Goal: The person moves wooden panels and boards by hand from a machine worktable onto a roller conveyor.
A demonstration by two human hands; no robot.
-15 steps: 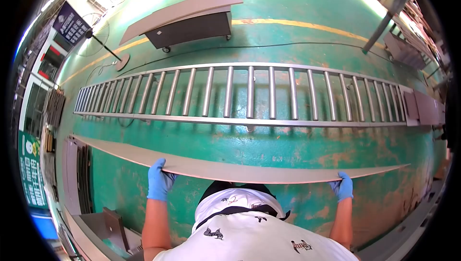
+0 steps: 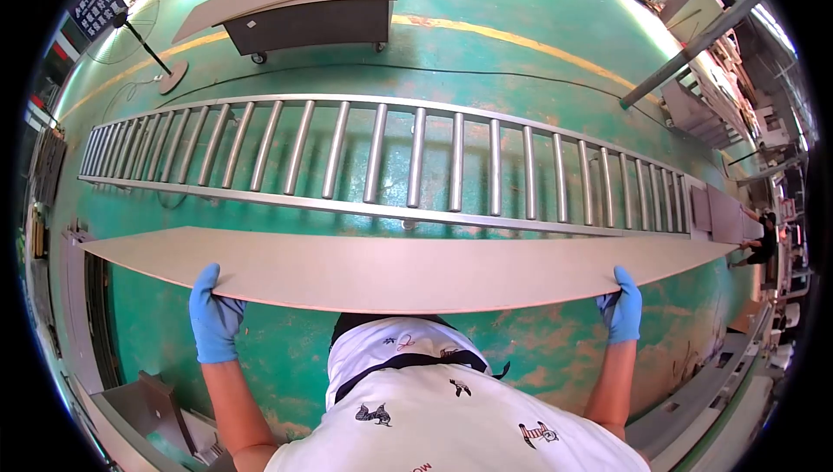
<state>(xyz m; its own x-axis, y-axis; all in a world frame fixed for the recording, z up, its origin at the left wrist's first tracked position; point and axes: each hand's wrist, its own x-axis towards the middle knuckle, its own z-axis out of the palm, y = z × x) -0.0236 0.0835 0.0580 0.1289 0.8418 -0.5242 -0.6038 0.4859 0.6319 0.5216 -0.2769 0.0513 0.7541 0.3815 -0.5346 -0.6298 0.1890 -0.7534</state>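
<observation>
A long, thin grey-beige board (image 2: 408,268) spans the view in front of my body, its broad face turned upward. My left hand (image 2: 215,314), in a blue glove, grips the near edge on the left, thumb on top. On the right, my right hand (image 2: 619,305), gloved in blue too, is closed on the same edge. The fingers under the board are partly hidden. Just beyond the board's far edge runs a metal roller conveyor (image 2: 377,153).
Boards (image 2: 724,212) lie at the conveyor's right end, beside another person (image 2: 764,239). A dark wheeled cart (image 2: 312,28) carries long panels farther off. A standing fan (image 2: 143,42) is at upper left, a slanted post (image 2: 690,51) at upper right. Panels stand at left.
The board has tilted so that more of its broad face shows, and it has come nearer the conveyor. My left hand has shifted left. The view has turned rightward, bringing a person into sight.
</observation>
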